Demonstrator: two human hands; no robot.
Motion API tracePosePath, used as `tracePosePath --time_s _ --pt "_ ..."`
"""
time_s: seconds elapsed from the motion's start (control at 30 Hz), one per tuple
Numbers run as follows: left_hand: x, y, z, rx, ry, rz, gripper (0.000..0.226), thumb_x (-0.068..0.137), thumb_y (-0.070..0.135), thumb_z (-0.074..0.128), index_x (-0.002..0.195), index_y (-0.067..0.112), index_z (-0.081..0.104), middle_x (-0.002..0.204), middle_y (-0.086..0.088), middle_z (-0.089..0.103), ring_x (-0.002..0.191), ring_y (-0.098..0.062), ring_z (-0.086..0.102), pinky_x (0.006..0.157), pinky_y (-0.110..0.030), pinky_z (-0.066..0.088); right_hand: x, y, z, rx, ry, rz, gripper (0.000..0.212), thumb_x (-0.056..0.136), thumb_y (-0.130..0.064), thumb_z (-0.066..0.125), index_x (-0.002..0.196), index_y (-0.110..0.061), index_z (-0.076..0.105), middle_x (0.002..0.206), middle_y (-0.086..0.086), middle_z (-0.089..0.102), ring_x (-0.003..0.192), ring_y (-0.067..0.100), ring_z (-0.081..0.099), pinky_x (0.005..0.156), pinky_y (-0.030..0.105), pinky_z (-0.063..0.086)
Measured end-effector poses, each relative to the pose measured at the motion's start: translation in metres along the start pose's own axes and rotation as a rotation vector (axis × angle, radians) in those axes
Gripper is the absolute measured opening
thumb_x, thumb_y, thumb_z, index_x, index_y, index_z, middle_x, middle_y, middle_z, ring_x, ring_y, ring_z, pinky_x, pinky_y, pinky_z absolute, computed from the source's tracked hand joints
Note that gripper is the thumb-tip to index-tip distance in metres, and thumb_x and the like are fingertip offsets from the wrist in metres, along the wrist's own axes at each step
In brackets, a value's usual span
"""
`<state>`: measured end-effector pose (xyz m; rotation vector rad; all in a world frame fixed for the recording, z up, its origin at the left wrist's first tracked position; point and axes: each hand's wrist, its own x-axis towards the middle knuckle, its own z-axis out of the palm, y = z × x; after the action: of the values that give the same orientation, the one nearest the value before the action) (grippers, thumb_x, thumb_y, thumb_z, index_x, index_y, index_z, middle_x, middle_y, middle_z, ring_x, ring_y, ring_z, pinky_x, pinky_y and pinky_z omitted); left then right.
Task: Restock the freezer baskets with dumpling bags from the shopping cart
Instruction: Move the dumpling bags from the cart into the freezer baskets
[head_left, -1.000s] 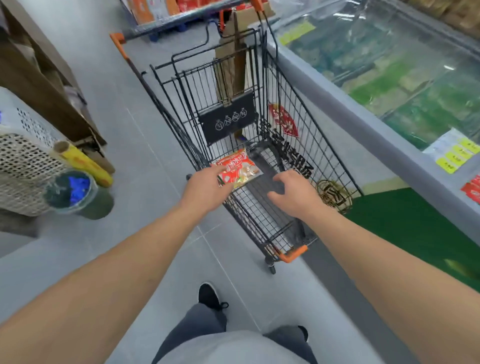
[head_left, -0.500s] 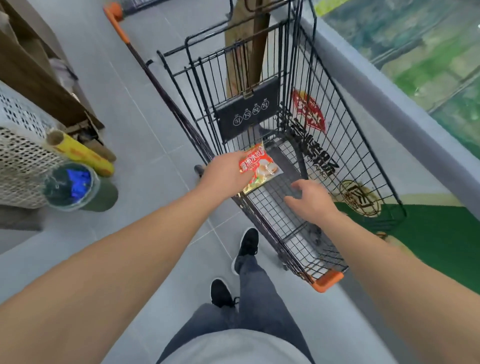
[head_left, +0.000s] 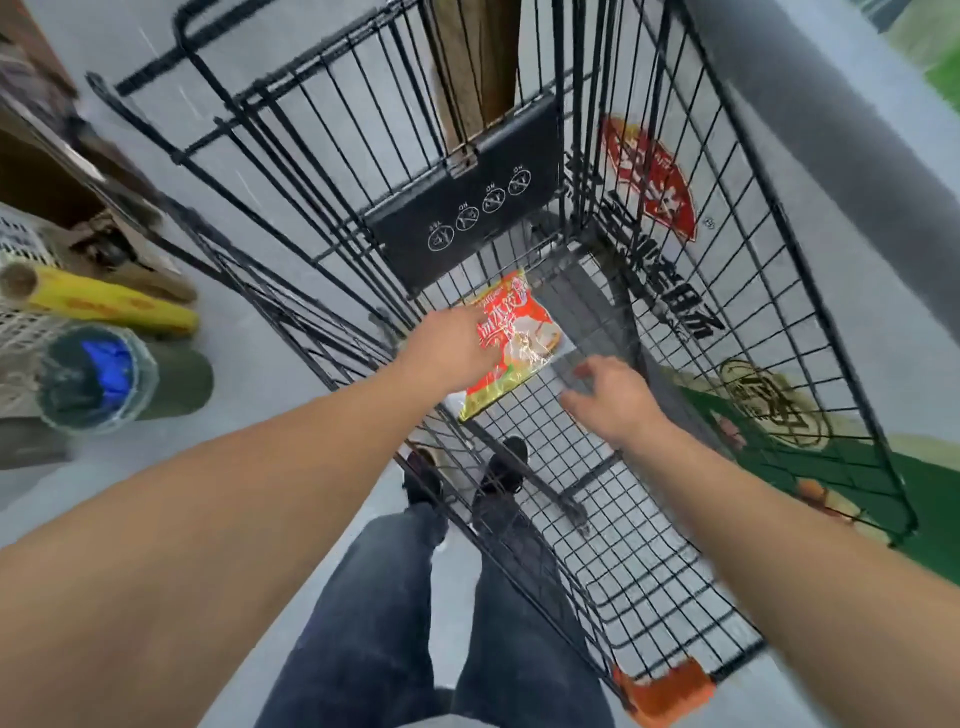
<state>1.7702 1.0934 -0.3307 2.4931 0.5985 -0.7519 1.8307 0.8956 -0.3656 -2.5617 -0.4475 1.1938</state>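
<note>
At the frame's nine o'clock edge, a yellow roll (head_left: 109, 306) lies on the grey floor (head_left: 270, 374) beside a white perforated basket (head_left: 21, 322) and a clear-lidded tub (head_left: 96, 376) with something blue inside. Moving right, the person's left hand (head_left: 447, 353) reaches over the near rim of the black wire shopping cart (head_left: 753, 291), its fingers grasping the left edge of a red-and-yellow dumpling bag (head_left: 511, 338), which sits tilted low inside the cart, just below the dark fold-down seat panel (head_left: 467, 208) at twelve o'clock. At about three o'clock from the bag, the right hand (head_left: 618, 402) hovers inside the cart with its fingers released and loosely spread, holding nothing, close to the bag's lower right corner though contact cannot be judged through the blur. Dark trousers (head_left: 374, 613) and black shoes (head_left: 504, 470) show at six o'clock. An orange corner bumper (head_left: 667, 688) marks the cart's near end. The grey freezer wall (head_left: 831, 135) runs along the two o'clock side.
</note>
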Motion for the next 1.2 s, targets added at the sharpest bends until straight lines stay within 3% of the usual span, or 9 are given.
tracePosePath --time_s 0.2,0.37,0.53,0.67,0.77,0.87,0.97,1.07,1.2 --pt "0.074 -0.014 0.04 0.077 -0.133 -0.035 0.053 0.091 0.039 0.059 0.135 0.011 0.051 0.131 -0.011 0.06 0.117 -0.03 0.056 0.095 -0.038 0.048 0.076 0.015 0.024 0.066 -0.016 0.08 0.052 0.091 -0.036 0.062 0.137 -0.013 0.053 0.139 0.012 0.053 0.125 0.028 0.052 0.101 0.032 0.041" --pt "0.128 -0.016 0.06 0.023 -0.178 -0.105 0.059 0.092 0.038 0.058 0.143 0.011 0.044 0.139 -0.014 0.053 0.123 -0.031 0.053 0.099 -0.037 0.047 0.128 0.023 0.047 0.098 0.001 0.116 0.047 0.089 -0.034 0.064 0.13 -0.011 0.057 0.136 0.011 0.056 0.125 0.028 0.051 0.098 0.03 0.041" --pt "0.17 -0.024 0.08 0.002 -0.194 -0.125 0.051 0.094 0.03 0.057 0.139 0.006 0.046 0.137 -0.015 0.053 0.122 -0.031 0.054 0.088 -0.032 0.045 0.177 0.024 0.063 0.168 0.002 0.164 0.045 0.086 -0.028 0.068 0.125 -0.007 0.058 0.127 0.016 0.057 0.124 0.033 0.05 0.099 0.031 0.039" --pt "0.184 -0.034 0.107 0.027 -0.253 -0.083 0.059 0.089 0.031 0.06 0.142 0.013 0.041 0.143 -0.012 0.047 0.133 -0.033 0.043 0.103 -0.039 0.042 0.193 0.024 0.075 0.165 0.05 0.232 0.058 0.078 -0.045 0.059 0.121 -0.007 0.054 0.124 0.019 0.056 0.12 0.038 0.05 0.098 0.038 0.041" --pt "0.187 -0.035 0.12 0.054 -0.361 -0.064 0.077 0.086 0.033 0.061 0.151 0.015 0.025 0.157 -0.014 0.028 0.146 -0.041 0.019 0.118 -0.05 0.026 0.201 0.026 0.081 0.134 0.121 0.239 0.044 0.081 -0.034 0.057 0.114 -0.005 0.058 0.115 0.019 0.061 0.112 0.037 0.055 0.09 0.035 0.042" --pt "0.186 -0.035 0.125 0.028 -0.415 0.008 0.085 0.09 0.029 0.06 0.158 0.019 0.009 0.165 -0.009 0.005 0.151 -0.038 -0.002 0.123 -0.048 0.01 0.203 0.033 0.083 0.257 0.095 0.366 0.028 0.091 -0.027 0.058 0.106 -0.006 0.066 0.1 0.013 0.067 0.099 0.03 0.062 0.072 0.026 0.04" --pt "0.184 -0.035 0.127 -0.015 -0.448 0.04 0.089 0.09 0.026 0.06 0.159 0.022 0.003 0.166 -0.005 -0.003 0.151 -0.035 -0.009 0.122 -0.05 0.007 0.197 0.045 0.081 0.353 0.142 0.419 0.023 0.094 -0.026 0.054 0.097 -0.008 0.069 0.088 0.006 0.063 0.086 0.024 0.057 0.069 0.025 0.038" --pt "0.183 -0.031 0.131 -0.019 -0.463 0.106 0.089 0.09 0.025 0.06 0.159 0.024 0.004 0.166 -0.002 -0.003 0.151 -0.034 -0.008 0.122 -0.048 0.009 0.18 0.056 0.08 0.419 0.24 0.49 0.02 0.095 -0.022 0.052 0.09 -0.01 0.067 0.084 0.004 0.062 0.083 0.023 0.056 0.069 0.026 0.039" --pt "0.184 0.001 0.134 -0.032 -0.449 0.355 0.081 0.09 0.021 0.062 0.158 0.024 0.017 0.165 -0.002 0.014 0.152 -0.026 0.009 0.121 -0.037 0.015 0.142 0.083 0.1 0.528 0.372 0.749 0.025 0.096 -0.022 0.05 0.103 -0.006 0.068 0.096 0.011 0.067 0.092 0.03 0.061 0.079 0.033 0.047"
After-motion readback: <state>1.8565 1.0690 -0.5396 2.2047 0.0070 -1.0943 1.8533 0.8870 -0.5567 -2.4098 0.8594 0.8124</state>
